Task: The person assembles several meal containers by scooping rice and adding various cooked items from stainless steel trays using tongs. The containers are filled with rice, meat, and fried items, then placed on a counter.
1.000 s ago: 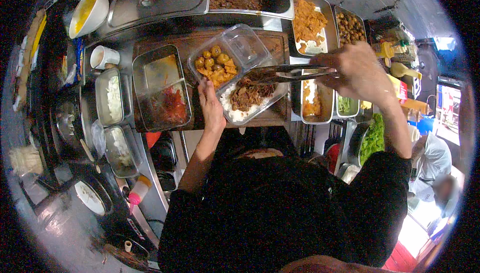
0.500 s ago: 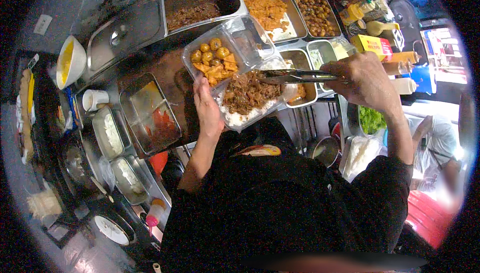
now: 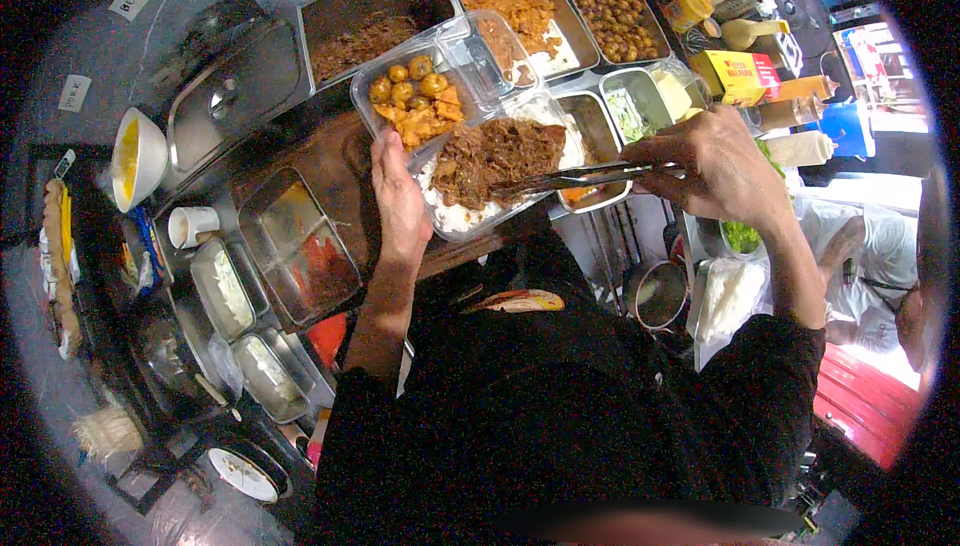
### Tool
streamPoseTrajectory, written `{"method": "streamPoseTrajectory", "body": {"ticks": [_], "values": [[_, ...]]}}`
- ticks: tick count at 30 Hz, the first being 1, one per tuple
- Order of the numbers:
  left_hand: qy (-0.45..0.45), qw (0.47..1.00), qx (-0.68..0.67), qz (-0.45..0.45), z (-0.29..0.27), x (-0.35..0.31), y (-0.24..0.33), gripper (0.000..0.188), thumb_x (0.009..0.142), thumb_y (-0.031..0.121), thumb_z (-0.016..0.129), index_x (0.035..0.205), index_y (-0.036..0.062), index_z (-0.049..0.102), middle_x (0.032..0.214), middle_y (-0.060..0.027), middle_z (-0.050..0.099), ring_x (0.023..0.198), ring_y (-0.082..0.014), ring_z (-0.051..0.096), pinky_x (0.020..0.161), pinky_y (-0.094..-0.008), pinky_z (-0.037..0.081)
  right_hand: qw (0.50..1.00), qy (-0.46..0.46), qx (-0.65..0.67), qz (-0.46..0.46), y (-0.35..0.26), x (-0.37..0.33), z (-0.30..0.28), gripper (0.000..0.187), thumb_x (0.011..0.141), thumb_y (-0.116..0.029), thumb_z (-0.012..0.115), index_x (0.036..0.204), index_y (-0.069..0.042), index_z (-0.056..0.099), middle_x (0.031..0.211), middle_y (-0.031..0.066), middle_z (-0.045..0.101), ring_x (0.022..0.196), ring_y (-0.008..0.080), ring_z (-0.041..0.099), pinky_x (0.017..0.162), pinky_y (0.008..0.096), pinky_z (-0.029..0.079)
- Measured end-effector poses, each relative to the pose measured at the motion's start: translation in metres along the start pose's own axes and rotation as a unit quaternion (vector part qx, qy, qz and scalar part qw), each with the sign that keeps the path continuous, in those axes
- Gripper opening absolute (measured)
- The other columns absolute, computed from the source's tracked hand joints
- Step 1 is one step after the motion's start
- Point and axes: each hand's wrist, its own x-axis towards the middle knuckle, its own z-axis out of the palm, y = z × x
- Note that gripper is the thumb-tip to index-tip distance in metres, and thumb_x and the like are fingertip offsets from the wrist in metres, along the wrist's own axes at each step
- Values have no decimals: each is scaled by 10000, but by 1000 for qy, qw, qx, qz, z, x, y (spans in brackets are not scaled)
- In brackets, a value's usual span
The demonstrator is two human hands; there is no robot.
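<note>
My left hand (image 3: 400, 196) supports a clear plastic takeaway container (image 3: 472, 71) by its near left side, fingers along the wall. One compartment holds small round glazed pieces like baby potatoes (image 3: 408, 84) and orange chunks (image 3: 425, 126). In the larger compartment, shredded brown meat (image 3: 505, 151) lies spread over white rice (image 3: 440, 211). My right hand (image 3: 715, 166) grips dark metal tongs (image 3: 590, 176) from the right. Their tips rest against the near side of the meat; whether they pinch any of it I cannot tell.
Behind stand metal pans of shredded meat (image 3: 365, 38), orange pieces (image 3: 505, 11) and round brown pieces (image 3: 610, 11). A wooden board (image 3: 335, 161) lies beneath. At left are a divided metal tray (image 3: 290, 216) and a white bowl (image 3: 140, 151). Another person (image 3: 870, 256) is at right.
The tongs have moved down and left across the meat, which is now flatter and spread wider over the rice. The container remains in my left hand, slightly shifted left in view.
</note>
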Motion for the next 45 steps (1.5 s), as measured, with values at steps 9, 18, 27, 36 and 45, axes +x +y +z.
{"method": "streamPoseTrajectory", "body": {"ticks": [9, 18, 27, 36, 45], "values": [[-4, 1000, 12, -1, 20, -7, 8, 475, 1004, 341, 434, 1328, -7, 433, 1284, -114, 513, 1184, -207, 503, 1020, -344, 393, 999, 28, 24, 6, 4, 6, -8, 332, 636, -203, 717, 964, -152, 720, 702, 116, 653, 672, 332, 631, 605, 437, 479], [-6, 1000, 21, 4, 14, -3, 0, 462, 1006, 341, 439, 1308, -8, 438, 1273, -111, 509, 1162, -199, 502, 1015, -334, 384, 998, 56, -13, -32, 7, 22, -2, 279, 712, -193, 743, 976, -104, 725, 723, 127, 671, 621, 294, 638, 574, 379, 481], [22, 996, 80, 34, 16, -10, 12, 445, 1000, 347, 442, 1265, -8, 469, 1229, -108, 533, 1133, -188, 506, 1006, -320, 371, 998, 58, -14, -14, 19, 8, -10, 326, 690, -177, 756, 999, -79, 716, 785, 129, 690, 627, 295, 643, 584, 390, 484], [6, 999, 30, 13, -2, 10, -2, 481, 1000, 324, 443, 1308, -44, 447, 1315, -141, 491, 1227, -216, 458, 1061, -331, 333, 998, 54, 17, 39, 27, -11, -9, 280, 755, -175, 725, 998, -36, 707, 832, 140, 698, 682, 295, 661, 619, 371, 494], [3, 1000, 6, -20, -4, 16, 2, 502, 998, 320, 449, 1329, -58, 432, 1342, -144, 476, 1229, -223, 464, 1048, -342, 365, 994, 93, 41, 51, 30, -23, -8, 263, 736, -179, 729, 975, -71, 724, 787, 133, 692, 657, 302, 657, 614, 386, 505]]}}
